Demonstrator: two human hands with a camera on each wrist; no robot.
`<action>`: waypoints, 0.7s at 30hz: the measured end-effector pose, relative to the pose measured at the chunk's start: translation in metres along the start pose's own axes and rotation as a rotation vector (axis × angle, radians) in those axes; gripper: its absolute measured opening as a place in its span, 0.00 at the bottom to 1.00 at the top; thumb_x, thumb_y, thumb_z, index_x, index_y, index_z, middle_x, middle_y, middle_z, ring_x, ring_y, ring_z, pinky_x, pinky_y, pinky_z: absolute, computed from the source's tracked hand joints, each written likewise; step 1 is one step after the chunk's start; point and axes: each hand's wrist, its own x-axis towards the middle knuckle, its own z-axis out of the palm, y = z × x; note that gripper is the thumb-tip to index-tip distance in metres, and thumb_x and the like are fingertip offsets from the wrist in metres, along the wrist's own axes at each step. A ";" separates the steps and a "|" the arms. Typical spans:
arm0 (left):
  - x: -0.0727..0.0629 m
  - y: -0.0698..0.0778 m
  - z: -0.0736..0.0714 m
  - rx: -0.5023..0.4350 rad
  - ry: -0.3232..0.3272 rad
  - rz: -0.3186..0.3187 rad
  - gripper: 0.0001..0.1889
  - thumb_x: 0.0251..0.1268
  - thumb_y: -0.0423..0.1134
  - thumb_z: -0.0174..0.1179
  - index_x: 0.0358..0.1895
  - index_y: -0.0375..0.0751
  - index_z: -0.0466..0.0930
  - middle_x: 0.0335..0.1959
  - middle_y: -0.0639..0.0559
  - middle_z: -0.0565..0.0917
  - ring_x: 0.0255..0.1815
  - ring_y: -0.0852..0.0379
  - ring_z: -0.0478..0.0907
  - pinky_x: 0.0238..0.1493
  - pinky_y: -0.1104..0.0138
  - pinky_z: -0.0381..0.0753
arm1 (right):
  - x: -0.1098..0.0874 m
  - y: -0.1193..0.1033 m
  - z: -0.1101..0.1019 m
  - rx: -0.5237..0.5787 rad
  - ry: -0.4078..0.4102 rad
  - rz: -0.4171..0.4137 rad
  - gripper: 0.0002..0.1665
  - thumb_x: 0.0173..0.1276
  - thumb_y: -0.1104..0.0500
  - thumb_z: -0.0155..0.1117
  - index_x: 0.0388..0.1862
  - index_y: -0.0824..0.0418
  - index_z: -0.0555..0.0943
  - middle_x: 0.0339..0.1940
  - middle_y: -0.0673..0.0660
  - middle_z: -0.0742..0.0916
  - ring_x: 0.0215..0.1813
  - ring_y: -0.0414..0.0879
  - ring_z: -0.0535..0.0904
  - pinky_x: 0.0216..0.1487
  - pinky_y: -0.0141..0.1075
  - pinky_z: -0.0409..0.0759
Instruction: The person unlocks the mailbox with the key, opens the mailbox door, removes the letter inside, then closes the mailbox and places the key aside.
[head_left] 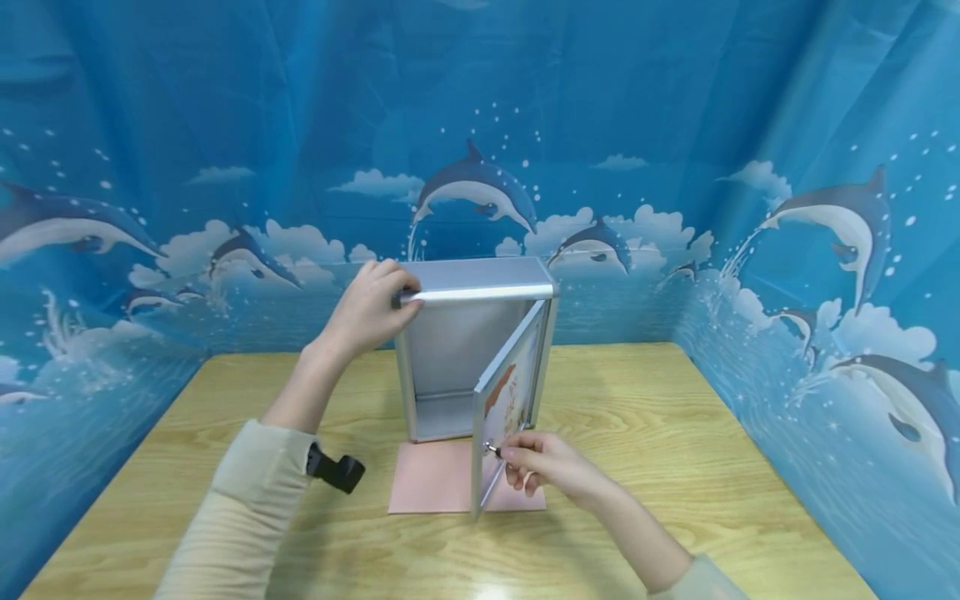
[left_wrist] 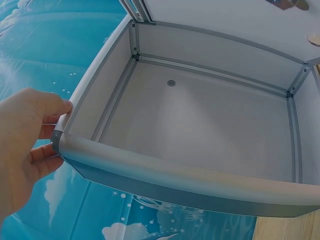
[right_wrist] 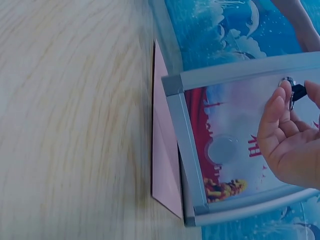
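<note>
A silver-framed box cabinet [head_left: 480, 278] stands upright on the table, its hinged door [head_left: 517, 375] swung outward on the right side. My left hand [head_left: 371, 307] grips the cabinet's upper left front corner, thumb on one side of the frame and fingers on the other, as the left wrist view also shows. With thumb and fingertips, my right hand [head_left: 551, 462] pinches a small key [right_wrist: 298, 91] with a black head at the lock [right_wrist: 286, 80] on the door's free edge. Red and white printing covers the door's outer face. Inside the cabinet, a pale back panel [left_wrist: 200, 120] shows.
A flat pink sheet [head_left: 431, 479] lies on the wood-grain table [head_left: 622, 400], under the door and in front of the cabinet. Behind and at both sides hangs a blue curtain [head_left: 315, 125] with dolphins. A black wrist camera [head_left: 337, 470] sits by the left sleeve.
</note>
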 end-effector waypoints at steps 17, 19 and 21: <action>-0.001 0.002 -0.001 -0.002 -0.008 -0.015 0.07 0.61 0.35 0.60 0.40 0.35 0.81 0.37 0.46 0.77 0.38 0.50 0.66 0.39 0.58 0.67 | 0.028 -0.002 0.025 0.181 0.078 0.083 0.20 0.66 0.55 0.59 0.43 0.73 0.72 0.23 0.52 0.78 0.25 0.38 0.72 0.24 0.27 0.71; -0.001 0.002 -0.001 -0.001 -0.009 -0.017 0.07 0.61 0.35 0.60 0.40 0.35 0.81 0.37 0.46 0.77 0.38 0.50 0.67 0.40 0.58 0.67 | 0.032 -0.002 0.028 0.166 0.098 0.086 0.20 0.66 0.55 0.59 0.43 0.72 0.72 0.23 0.52 0.78 0.25 0.38 0.72 0.24 0.27 0.72; -0.001 0.002 -0.002 -0.001 -0.008 -0.020 0.07 0.61 0.35 0.60 0.40 0.35 0.81 0.37 0.46 0.77 0.38 0.50 0.67 0.40 0.58 0.68 | 0.037 -0.003 0.030 0.140 0.114 0.085 0.21 0.66 0.54 0.59 0.44 0.72 0.72 0.23 0.53 0.78 0.24 0.39 0.73 0.23 0.27 0.72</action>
